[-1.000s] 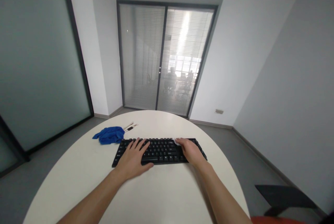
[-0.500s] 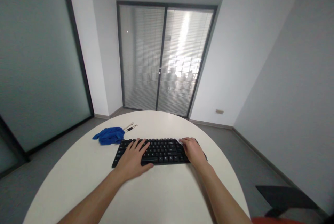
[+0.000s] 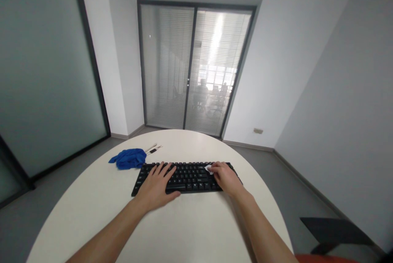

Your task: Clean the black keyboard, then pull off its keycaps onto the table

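Note:
A black keyboard (image 3: 193, 179) lies flat on the white round table. Fingers spread, my left hand (image 3: 156, 187) rests over the keyboard's left part, its thumb at the front edge. My right hand (image 3: 226, 178) is closed over the right part of the keys. From its fingertips pokes a small white piece of wipe or tissue (image 3: 209, 168), touching the keys; most of it is hidden under the hand. My right hand and forearm cover some of the keyboard's right end.
On the table (image 3: 196, 230), left of the keyboard, sits a crumpled blue cloth (image 3: 130, 159). Beside it lie thin white sticks (image 3: 151, 147) and a small black-tipped item (image 3: 153, 151). At lower right stands a chair with a black armrest (image 3: 336, 230).
My right hand has shifted slightly left over the keys, and more of the white piece now shows at its fingertips. The left hand stays in place.

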The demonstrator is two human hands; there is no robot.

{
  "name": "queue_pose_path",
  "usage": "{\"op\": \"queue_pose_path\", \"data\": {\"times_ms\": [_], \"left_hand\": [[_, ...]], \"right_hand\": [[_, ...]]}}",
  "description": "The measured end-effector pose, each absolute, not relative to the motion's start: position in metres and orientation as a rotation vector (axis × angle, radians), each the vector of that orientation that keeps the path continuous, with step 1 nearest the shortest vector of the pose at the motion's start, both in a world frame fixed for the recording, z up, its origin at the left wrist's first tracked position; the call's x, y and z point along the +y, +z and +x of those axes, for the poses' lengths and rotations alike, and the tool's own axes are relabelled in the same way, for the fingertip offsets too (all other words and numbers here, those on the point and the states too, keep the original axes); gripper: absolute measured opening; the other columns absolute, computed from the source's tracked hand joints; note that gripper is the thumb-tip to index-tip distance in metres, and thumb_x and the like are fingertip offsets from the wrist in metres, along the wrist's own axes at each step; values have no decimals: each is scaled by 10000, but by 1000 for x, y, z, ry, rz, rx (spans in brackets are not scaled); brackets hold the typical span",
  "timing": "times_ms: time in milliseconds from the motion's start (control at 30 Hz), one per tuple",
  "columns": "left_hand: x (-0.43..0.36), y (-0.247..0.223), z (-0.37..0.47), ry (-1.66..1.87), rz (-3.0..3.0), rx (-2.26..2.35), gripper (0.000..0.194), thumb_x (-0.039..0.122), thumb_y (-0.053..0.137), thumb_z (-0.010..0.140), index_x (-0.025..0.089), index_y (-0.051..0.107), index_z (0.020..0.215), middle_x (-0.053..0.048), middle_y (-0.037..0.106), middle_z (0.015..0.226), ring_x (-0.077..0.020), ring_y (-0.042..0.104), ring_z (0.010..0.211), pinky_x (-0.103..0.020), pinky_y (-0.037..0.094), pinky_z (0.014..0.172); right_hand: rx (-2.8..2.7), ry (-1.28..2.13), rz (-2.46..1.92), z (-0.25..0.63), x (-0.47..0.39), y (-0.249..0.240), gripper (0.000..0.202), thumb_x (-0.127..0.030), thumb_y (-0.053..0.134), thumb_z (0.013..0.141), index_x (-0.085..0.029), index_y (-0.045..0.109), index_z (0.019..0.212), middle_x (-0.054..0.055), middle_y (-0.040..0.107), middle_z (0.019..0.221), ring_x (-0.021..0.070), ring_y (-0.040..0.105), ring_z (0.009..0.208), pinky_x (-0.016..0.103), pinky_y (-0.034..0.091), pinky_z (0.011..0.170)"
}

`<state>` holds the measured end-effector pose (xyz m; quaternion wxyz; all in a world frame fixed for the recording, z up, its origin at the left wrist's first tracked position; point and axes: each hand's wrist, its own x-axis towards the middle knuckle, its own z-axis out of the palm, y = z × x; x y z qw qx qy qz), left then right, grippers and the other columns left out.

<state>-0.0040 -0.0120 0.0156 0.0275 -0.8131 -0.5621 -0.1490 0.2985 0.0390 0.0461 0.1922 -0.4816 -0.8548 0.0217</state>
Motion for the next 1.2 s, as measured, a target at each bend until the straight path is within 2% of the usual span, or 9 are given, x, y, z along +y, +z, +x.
{"op": "queue_pose_path", "data": {"times_ms": [167, 367, 600, 767, 900, 1100, 1200], "left_hand": [[-11, 14, -5, -485, -2511, -1738, 842, 727, 482, 791, 262, 347, 1479, -67, 295, 1563, -352, 210, 1440, -525, 154, 1169], [-12, 14, -4, -459, -2514, -1749, 847, 729, 480, 788, 259, 346, 1480, -69, 293, 1563, -356, 215, 1438, -528, 161, 1164], [-11, 14, -4, -467, -2518, -1750, 843, 723, 489, 787, 258, 353, 1477, -70, 299, 1561, -353, 201, 1443, -529, 157, 1166], [-11, 12, -5, -468, -2513, -1741, 844, 733, 474, 790, 260, 350, 1478, -64, 290, 1565, -354, 203, 1442, -525, 153, 1169], [-11, 12, -5, -460, -2510, -1740, 847, 738, 463, 791, 253, 353, 1477, -65, 289, 1565, -354, 203, 1442, -522, 156, 1170], [-10, 11, -6, -468, -2515, -1739, 845, 739, 460, 793, 255, 350, 1477, -70, 292, 1564, -355, 199, 1443, -531, 144, 1170], [-10, 10, -6, -457, -2515, -1736, 849, 742, 450, 796, 253, 341, 1482, -69, 284, 1567, -351, 200, 1443, -524, 147, 1170]], "right_hand": [[-2426, 153, -1426, 304, 37, 52, 305, -101, 528, 790, -224, 771, 925, 64, 693, 1035, 210, 595, 1018, 288, 415, 941], [-2366, 108, -1374, 303, 38, 47, 425, -59, 457, 808, -218, 729, 1095, 62, 681, 1137, 211, 572, 1084, 313, 404, 982], [-2443, 156, -1334, 303, 39, 49, 324, -100, 513, 796, -229, 776, 935, 53, 708, 1046, 210, 599, 1021, 307, 425, 952], [-2428, 132, -1279, 306, 43, 44, 364, -82, 491, 808, -242, 766, 985, 46, 703, 1078, 212, 593, 1044, 315, 423, 957], [-2492, 121, -1284, 306, 41, 46, 316, -127, 517, 827, -259, 776, 950, 49, 696, 1039, 207, 600, 1008, 302, 433, 916], [-2469, 79, -1436, 310, 35, 54, 303, -144, 519, 808, -269, 779, 900, 42, 695, 1015, 213, 592, 1000, 279, 443, 824], [-2409, 70, -1535, 317, 36, 55, 303, -142, 513, 793, -258, 778, 882, 48, 698, 1014, 212, 594, 990, 280, 438, 827]]}}
